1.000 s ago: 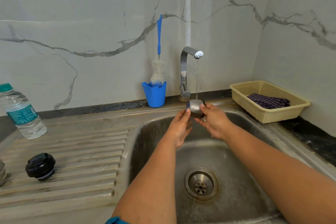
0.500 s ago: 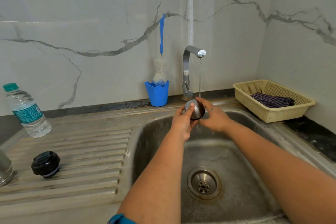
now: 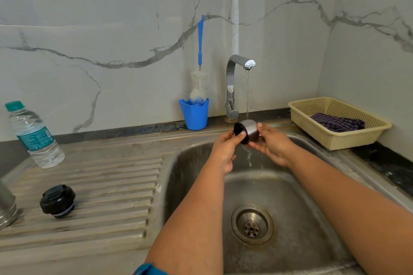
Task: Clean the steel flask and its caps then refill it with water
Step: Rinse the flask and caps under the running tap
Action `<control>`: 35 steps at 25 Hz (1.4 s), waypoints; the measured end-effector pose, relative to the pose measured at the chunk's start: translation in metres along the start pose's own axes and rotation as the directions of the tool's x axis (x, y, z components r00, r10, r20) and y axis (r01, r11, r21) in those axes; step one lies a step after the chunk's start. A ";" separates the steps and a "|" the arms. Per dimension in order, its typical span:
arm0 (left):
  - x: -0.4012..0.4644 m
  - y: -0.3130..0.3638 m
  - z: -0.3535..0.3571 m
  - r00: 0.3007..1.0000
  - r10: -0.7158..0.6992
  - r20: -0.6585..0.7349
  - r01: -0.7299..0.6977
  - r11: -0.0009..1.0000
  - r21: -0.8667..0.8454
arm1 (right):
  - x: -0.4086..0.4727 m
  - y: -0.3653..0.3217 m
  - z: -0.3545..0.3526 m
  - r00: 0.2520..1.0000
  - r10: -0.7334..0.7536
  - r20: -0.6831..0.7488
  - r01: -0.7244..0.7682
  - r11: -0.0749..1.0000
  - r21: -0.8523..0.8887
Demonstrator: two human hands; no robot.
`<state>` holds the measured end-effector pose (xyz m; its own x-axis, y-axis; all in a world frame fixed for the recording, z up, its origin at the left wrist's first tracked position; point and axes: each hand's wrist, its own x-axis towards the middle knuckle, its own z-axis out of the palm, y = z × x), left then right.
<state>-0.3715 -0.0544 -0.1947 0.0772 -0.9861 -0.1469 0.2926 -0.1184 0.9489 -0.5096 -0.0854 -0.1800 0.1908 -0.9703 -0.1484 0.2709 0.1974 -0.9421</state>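
Note:
A steel cup-shaped cap [image 3: 251, 130] with a dark inside lies on its side under the running tap [image 3: 237, 67], its mouth turned left. My left hand [image 3: 225, 149] grips its rim with the thumb at the opening. My right hand [image 3: 273, 143] holds its closed end from the right. Water streams onto the cap and drips into the sink [image 3: 201, 185]. A black inner cap [image 3: 57, 200] rests on the ribbed drainboard at the left. Only the edge of the steel flask [image 3: 6, 207] shows at the far left.
A plastic water bottle [image 3: 33, 136] stands at the back left of the drainboard. A blue cup [image 3: 194, 114] holding a bottle brush [image 3: 200, 56] sits beside the tap. A cream basket [image 3: 337, 140] with a dark cloth [image 3: 337, 123] is at the right.
The steel cap has been turned in my hands so its dark opening now faces left. My left thumb has moved to the rim. The water keeps running.

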 end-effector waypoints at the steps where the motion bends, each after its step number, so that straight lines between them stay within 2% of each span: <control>1: 0.000 0.000 0.000 1.000 -0.001 0.015 0.001 1.000 -0.026 | 0.000 -0.001 0.000 1.000 0.013 0.003 -0.013 0.999 0.030; 4: 0.002 0.001 0.000 1.000 0.018 0.001 -0.017 0.977 -0.211 | 0.004 0.002 0.003 0.999 -0.019 -0.040 0.015 0.997 -0.082; 7: 0.009 -0.004 -0.001 0.988 0.086 -0.132 -0.100 0.990 -0.100 | 0.007 0.006 0.008 0.976 -0.171 -0.137 0.121 0.941 -0.315; 8: 0.011 -0.004 -0.001 0.978 0.114 -0.172 -0.122 0.992 -0.039 | 0.006 0.006 0.009 0.967 -0.233 -0.103 0.179 0.909 -0.376; 10: 0.016 -0.005 -0.002 0.959 0.175 -0.224 -0.161 0.984 0.080 | 0.003 0.007 0.006 0.953 -0.296 0.065 0.282 0.791 -0.543; 12: 0.017 -0.006 -0.003 0.951 0.197 -0.237 -0.164 0.974 0.155 | -0.001 0.008 0.001 0.947 -0.236 0.218 0.321 0.660 -0.679; 14: 0.013 -0.005 -0.004 0.967 0.135 -0.215 -0.113 0.987 0.114 | -0.002 0.006 -0.005 0.948 -0.238 0.212 0.317 0.637 -0.703; 17: 0.010 -0.001 -0.004 0.983 0.066 -0.172 -0.071 0.997 -0.028 | -0.001 0.006 -0.010 0.918 -0.394 0.040 0.329 0.703 -0.631; 19: 0.012 -0.001 -0.005 0.972 0.055 -0.227 -0.061 0.998 -0.020 | -0.003 0.004 -0.004 0.946 -0.313 0.088 0.305 0.760 -0.574; 20: 0.013 -0.003 -0.007 0.966 0.034 -0.256 -0.031 0.999 0.014 | -0.005 0.005 0.000 0.956 -0.268 0.122 0.285 0.743 -0.605; 22: 0.013 -0.007 -0.011 0.952 -0.027 -0.305 0.054 0.995 0.082 | -0.004 0.009 0.004 0.951 -0.296 0.091 0.288 0.736 -0.613; 24: 0.013 -0.007 -0.014 0.939 -0.087 -0.332 0.127 0.987 0.102 | -0.006 0.009 0.007 0.971 -0.229 0.068 0.231 0.824 -0.517; 25: 0.013 -0.006 -0.014 0.938 -0.103 -0.331 0.147 0.983 0.109 | -0.007 0.011 0.007 0.976 -0.199 0.091 0.216 0.805 -0.553; 27: 0.012 -0.005 -0.012 0.940 -0.114 -0.320 0.167 0.975 0.144 | -0.009 0.018 0.001 0.955 -0.284 0.090 0.250 0.597 -0.762; 28: 0.012 -0.006 -0.011 0.944 -0.116 -0.309 0.171 0.973 0.155 | -0.009 0.020 -0.003 0.930 -0.358 0.081 0.270 0.516 -0.813; 29: 0.012 -0.006 -0.009 0.949 -0.117 -0.293 0.169 0.973 0.160 | -0.011 0.019 -0.007 0.916 -0.394 0.078 0.281 0.489 -0.826; 31: 0.010 -0.009 -0.005 0.968 -0.106 -0.226 0.143 0.978 0.153 | -0.012 0.016 -0.012 0.924 -0.367 0.111 0.289 0.477 -0.830; 33: 0.009 -0.012 0.001 0.987 -0.085 -0.138 0.103 0.986 0.134 | -0.011 0.014 -0.015 0.930 -0.326 0.170 0.303 0.420 -0.856; 35: 0.009 -0.017 0.007 0.997 -0.033 -0.076 0.041 0.993 0.107 | -0.012 0.014 -0.015 0.914 -0.354 0.200 0.330 0.359 -0.873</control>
<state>-0.3822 -0.0619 -0.2107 0.1398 -0.9699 -0.1992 0.1919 -0.1708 0.9664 -0.5226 -0.0729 -0.1958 0.2669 -0.9286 0.2576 -0.6640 -0.3710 -0.6492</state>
